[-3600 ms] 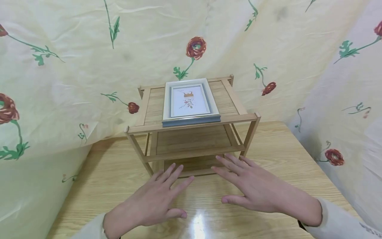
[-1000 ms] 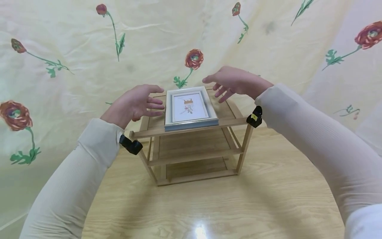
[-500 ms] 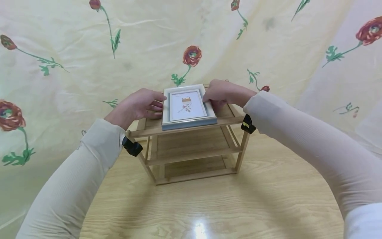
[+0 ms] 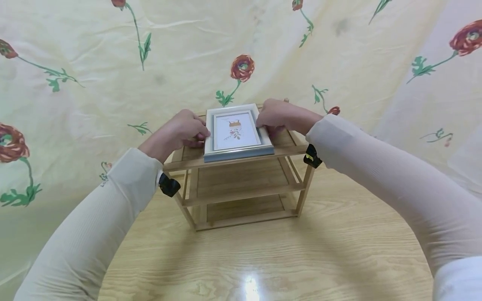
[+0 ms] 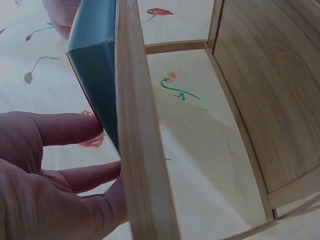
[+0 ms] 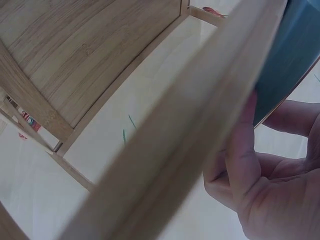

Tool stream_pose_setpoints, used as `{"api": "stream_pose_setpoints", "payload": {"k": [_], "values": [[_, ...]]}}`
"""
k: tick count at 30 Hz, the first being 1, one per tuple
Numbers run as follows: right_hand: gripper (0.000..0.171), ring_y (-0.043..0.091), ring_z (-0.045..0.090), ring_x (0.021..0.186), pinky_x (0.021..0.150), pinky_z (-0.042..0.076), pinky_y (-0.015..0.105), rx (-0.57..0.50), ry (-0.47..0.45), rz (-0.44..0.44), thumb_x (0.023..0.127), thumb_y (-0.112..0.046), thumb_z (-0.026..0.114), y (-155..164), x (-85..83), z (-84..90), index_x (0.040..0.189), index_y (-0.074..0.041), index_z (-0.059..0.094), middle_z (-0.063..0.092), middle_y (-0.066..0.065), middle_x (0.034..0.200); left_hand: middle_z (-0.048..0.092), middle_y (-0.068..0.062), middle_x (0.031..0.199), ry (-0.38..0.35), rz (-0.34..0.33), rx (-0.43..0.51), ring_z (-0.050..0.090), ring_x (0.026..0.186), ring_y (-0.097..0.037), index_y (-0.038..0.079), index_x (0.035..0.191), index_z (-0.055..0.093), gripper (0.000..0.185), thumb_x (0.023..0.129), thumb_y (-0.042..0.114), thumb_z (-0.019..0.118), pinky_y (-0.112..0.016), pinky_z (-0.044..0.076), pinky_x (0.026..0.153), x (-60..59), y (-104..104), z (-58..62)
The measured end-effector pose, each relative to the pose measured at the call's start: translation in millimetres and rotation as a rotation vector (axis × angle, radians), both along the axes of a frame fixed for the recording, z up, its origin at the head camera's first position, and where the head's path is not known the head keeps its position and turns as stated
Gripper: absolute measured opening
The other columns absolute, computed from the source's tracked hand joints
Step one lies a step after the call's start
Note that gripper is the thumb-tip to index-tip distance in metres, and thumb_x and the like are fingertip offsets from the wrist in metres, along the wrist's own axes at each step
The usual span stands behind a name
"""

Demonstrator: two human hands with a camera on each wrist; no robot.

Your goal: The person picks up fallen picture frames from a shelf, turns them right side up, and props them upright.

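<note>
A picture frame (image 4: 234, 133) with a whitish face, blue-grey sides and a small flower print lies face up on the top tier of a wooden shelf (image 4: 248, 177). At its left side my left hand (image 4: 184, 129) pinches the edge, thumb over the rim. My right hand (image 4: 280, 115) grips the right side, its fingers bent down past the edge. In the left wrist view, the left thumb (image 5: 70, 127) meets the edge of the frame's blue side (image 5: 95, 47). The right wrist view has the right hand (image 6: 285, 175) at the other blue side (image 6: 290, 60), partly behind a shelf rail (image 6: 195, 105).
The shelf has two lower tiers (image 4: 244, 205) and stands on a wood-grain surface (image 4: 263, 255). Close behind it hangs a pale cloth (image 4: 180, 75) printed with red flowers. A small black device (image 4: 168, 185) is strapped at the left wrist, another (image 4: 311, 156) at the right.
Both hands have moved from low in front of the shelf up to the frame's sides. The right took hold first, then the left closed its fingers. The frame stays on the top tier.
</note>
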State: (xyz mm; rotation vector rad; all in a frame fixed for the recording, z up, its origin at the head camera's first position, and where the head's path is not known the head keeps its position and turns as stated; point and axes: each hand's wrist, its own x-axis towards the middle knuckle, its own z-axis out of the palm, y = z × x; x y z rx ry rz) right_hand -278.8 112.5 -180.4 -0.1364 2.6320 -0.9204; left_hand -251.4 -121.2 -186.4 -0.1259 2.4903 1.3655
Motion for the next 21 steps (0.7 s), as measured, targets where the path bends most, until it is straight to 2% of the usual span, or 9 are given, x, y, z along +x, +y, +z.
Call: {"api": "stream_pose_setpoints", "payload": {"k": [5, 7, 11, 14, 17, 21], "values": [[0.019, 0.02, 0.063, 0.082, 0.068, 0.058, 0.031, 0.034, -0.005, 0.033, 0.092, -0.01, 0.051, 0, -1.0, 2.0, 0.104, 0.004, 0.057, 0.058, 0.013, 0.1, 0.053, -0.008, 0.103, 0.016, -0.018, -0.017, 0.053, 0.082, -0.016, 0.0, 0.123, 0.06, 0.032, 0.092, 0.004, 0.061, -0.024, 0.053, 0.07, 2.4, -1, 0.1], [0.017, 0.018, 0.065, 0.078, 0.065, 0.058, 0.031, 0.073, 0.005, 0.063, 0.091, -0.009, 0.049, 0, -3.0, 2.9, 0.101, 0.003, 0.057, 0.059, 0.011, 0.093, 0.056, -0.007, 0.099, 0.034, -0.038, -0.032, 0.055, 0.077, -0.013, 0.0, 0.12, 0.061, 0.029, 0.092, 0.005, 0.062, -0.022, 0.053, 0.067, 4.7, -2, -0.6], [0.009, 0.016, 0.065, 0.067, 0.062, 0.057, 0.03, 0.126, 0.012, 0.11, 0.088, -0.005, 0.045, 0, -9.9, 4.3, 0.087, -0.003, 0.053, 0.049, 0.003, 0.067, 0.06, -0.003, 0.079, 0.076, -0.09, -0.064, 0.056, 0.063, -0.008, -0.003, 0.104, 0.065, 0.017, 0.09, 0.008, 0.065, -0.02, 0.049, 0.062, 11.6, -2, -2.4], [0.008, 0.015, 0.063, 0.068, 0.062, 0.057, 0.031, 0.145, 0.005, 0.134, 0.086, -0.004, 0.043, 0, -13.9, 6.5, 0.081, -0.006, 0.048, 0.043, 0.001, 0.065, 0.06, 0.0, 0.067, 0.117, -0.109, -0.105, 0.055, 0.059, -0.006, -0.003, 0.097, 0.068, 0.016, 0.089, 0.01, 0.067, -0.02, 0.047, 0.062, 18.7, 1, -2.5], [0.008, 0.016, 0.061, 0.075, 0.063, 0.058, 0.032, 0.182, 0.008, 0.172, 0.084, -0.002, 0.042, -1, -16.1, 9.6, 0.081, -0.007, 0.048, 0.048, 0.005, 0.078, 0.066, -0.001, 0.075, 0.151, -0.119, -0.16, 0.055, 0.062, -0.01, 0.002, 0.103, 0.072, 0.02, 0.087, 0.013, 0.068, -0.023, 0.044, 0.065, 29.0, 5, -1.5], [0.014, 0.018, 0.058, 0.082, 0.064, 0.057, 0.033, 0.255, 0.014, 0.213, 0.083, -0.002, 0.039, -4, -17.9, 13.9, 0.087, -0.004, 0.052, 0.051, 0.01, 0.095, 0.07, -0.005, 0.101, 0.167, -0.155, -0.17, 0.053, 0.068, -0.015, 0.008, 0.115, 0.071, 0.029, 0.087, 0.014, 0.068, -0.025, 0.041, 0.065, 41.7, 9, -0.1]]}}
